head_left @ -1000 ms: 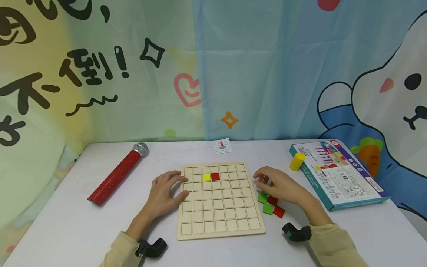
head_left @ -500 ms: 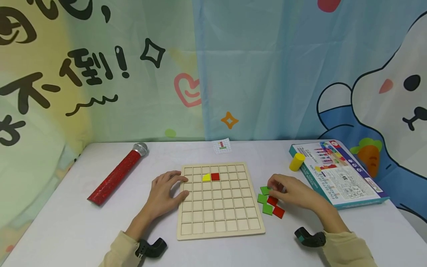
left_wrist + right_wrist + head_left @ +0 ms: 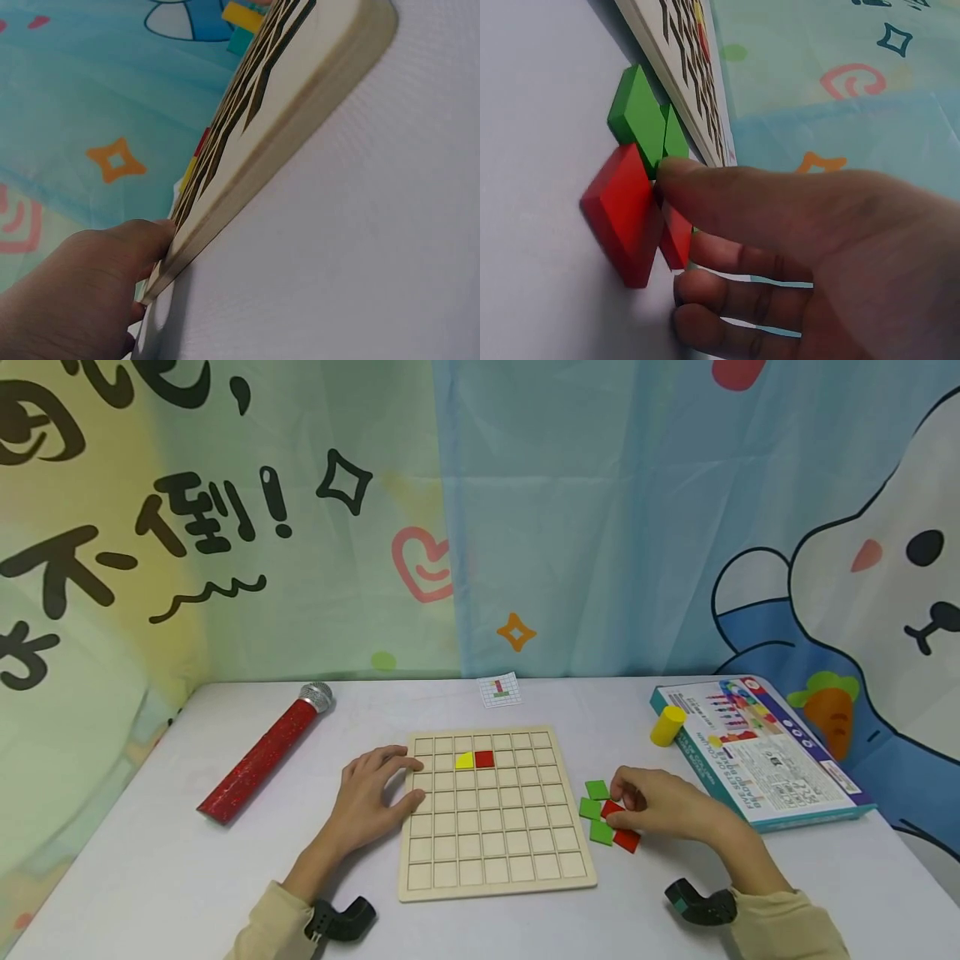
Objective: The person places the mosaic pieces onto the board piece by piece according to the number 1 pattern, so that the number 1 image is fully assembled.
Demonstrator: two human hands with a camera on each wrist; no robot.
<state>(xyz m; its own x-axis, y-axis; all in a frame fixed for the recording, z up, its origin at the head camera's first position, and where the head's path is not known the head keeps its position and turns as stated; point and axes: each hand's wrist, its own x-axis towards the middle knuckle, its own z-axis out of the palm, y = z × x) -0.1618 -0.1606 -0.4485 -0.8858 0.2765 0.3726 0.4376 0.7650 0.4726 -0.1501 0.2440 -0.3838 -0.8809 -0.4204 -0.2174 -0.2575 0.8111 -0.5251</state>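
Note:
My left hand (image 3: pixel 375 797) rests at the left side of a wooden grid board (image 3: pixel 498 884), thumb and index finger spread along its edge. In the left wrist view the thumb (image 3: pixel 142 238) touches the board's rim. A yellow piece (image 3: pixel 464 761) and a red square tile (image 3: pixel 483 759) sit side by side in the grid. Right of the board, my right hand (image 3: pixel 667 806) pinches another red tile (image 3: pixel 611 808) between thumb and index finger; the tile lies among green tiles (image 3: pixel 601 832) and a further red tile (image 3: pixel 627 841). The thumb partly hides it in the right wrist view.
A small pattern card (image 3: pixel 499 690) lies behind the board. To the left is a red microphone (image 3: pixel 262 756). At the right stand a yellow cylinder (image 3: pixel 667 726) and a flat game box (image 3: pixel 765 756). A printed curtain (image 3: pixel 540 527) hangs behind the table.
My right hand has moved right and toward me, away from the board's edge, and down onto a red tile, uncovering the rear green tile. The left hand has stayed in place.

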